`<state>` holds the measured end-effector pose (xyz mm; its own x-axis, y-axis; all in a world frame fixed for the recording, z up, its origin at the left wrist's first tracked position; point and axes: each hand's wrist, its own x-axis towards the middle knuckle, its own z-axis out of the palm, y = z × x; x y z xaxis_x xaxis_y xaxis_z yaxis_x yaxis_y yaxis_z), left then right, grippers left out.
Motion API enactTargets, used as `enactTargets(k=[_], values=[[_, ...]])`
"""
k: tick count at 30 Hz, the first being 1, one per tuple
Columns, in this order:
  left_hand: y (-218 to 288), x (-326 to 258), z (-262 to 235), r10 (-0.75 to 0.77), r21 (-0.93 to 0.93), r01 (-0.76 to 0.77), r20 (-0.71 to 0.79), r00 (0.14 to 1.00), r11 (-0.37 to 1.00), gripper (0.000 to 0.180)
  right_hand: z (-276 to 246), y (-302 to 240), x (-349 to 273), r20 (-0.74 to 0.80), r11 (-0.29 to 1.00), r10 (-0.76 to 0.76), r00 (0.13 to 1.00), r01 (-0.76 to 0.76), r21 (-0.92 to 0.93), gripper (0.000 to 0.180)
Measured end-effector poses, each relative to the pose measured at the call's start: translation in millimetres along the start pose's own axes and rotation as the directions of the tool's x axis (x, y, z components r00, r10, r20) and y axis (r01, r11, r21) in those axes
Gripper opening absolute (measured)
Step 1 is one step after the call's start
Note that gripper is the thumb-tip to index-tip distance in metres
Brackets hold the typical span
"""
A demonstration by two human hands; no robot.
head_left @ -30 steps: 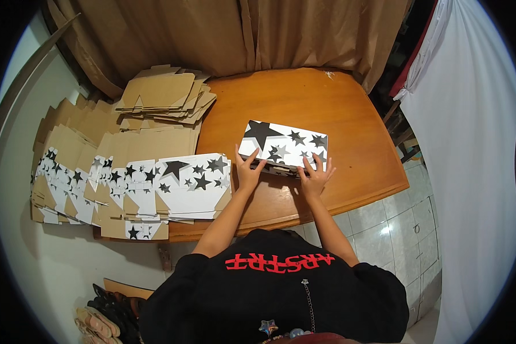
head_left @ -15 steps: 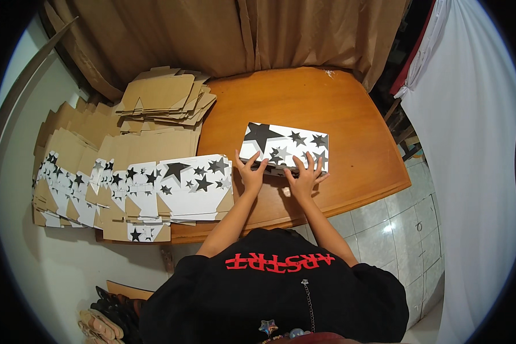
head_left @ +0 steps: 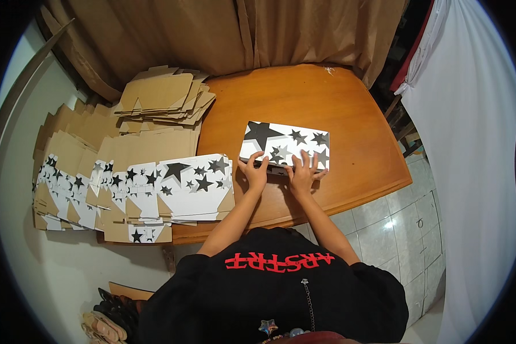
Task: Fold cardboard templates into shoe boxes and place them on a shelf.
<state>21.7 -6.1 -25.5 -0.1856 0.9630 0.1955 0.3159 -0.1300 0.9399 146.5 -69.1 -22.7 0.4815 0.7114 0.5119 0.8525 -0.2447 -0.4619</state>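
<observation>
The star-printed box (head_left: pixel 285 144), white w/ black and grey stars, lies flat on the wooden table (head_left: pixel 350 114) just right of centre, its long side running roughly 9 to 3 o'clock. Both hands sit at its near edge, approx 6 o'clock of the box. Left hand (head_left: pixel 253 172) is palm-down at the box's near-left corner, fingers spread and flat, fingertips pressing on the printed top; it's not wrapped around anything. Right hand (head_left: pixel 303 174) is just beside it at the near-right part of the edge, also flat and splayed, fingers (head_left: pixel 307 160) lying over the top panel; no closed grasp there either. A darker flap shows under the edge btwn the two hands, but can't tell how it's folded. At 9 o'clock from the box, well apart, a row of flat star-printed blanks (head_left: pixel 195 183) overlaps like shingles along the table's left edge, white faces w/ black stars, brown backs showing. At approx 10 o'clock, a stack of plain brown cardboard blanks (head_left: pixel 160 97) lies face-down. Brown curtain (head_left: pixel 223 34) hangs at 12 o'clock behind the table; white cloth (head_left: pixel 470 143) hangs at 3 o'clock.
</observation>
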Motion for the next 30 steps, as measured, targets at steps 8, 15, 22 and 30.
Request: enactTargets(k=[8,15,22,30], values=[[1,-2,-6,0.060,-0.076,-0.057,0.036,0.998,0.995,0.020,7,24,20,-0.136,0.748,-0.663,0.736,0.653,-0.117,0.006],[-1,-2,-4,0.052,-0.055,-0.051,0.022,0.998,0.997,0.020,2,14,18,-0.175,0.786,-0.612,0.771,0.617,-0.031,0.008],[-3,-2,-5,0.037,-0.064,-0.033,0.049,0.998,0.997,0.019,0,1,10,-0.132,0.892,-0.429,0.894,0.442,0.091,0.010],[-7,4,-8,0.061,-0.126,-0.049,0.087,0.994,0.991,0.018,-1,-16,3,-0.110,0.951,-0.264,0.958,0.278,0.134,0.020]])
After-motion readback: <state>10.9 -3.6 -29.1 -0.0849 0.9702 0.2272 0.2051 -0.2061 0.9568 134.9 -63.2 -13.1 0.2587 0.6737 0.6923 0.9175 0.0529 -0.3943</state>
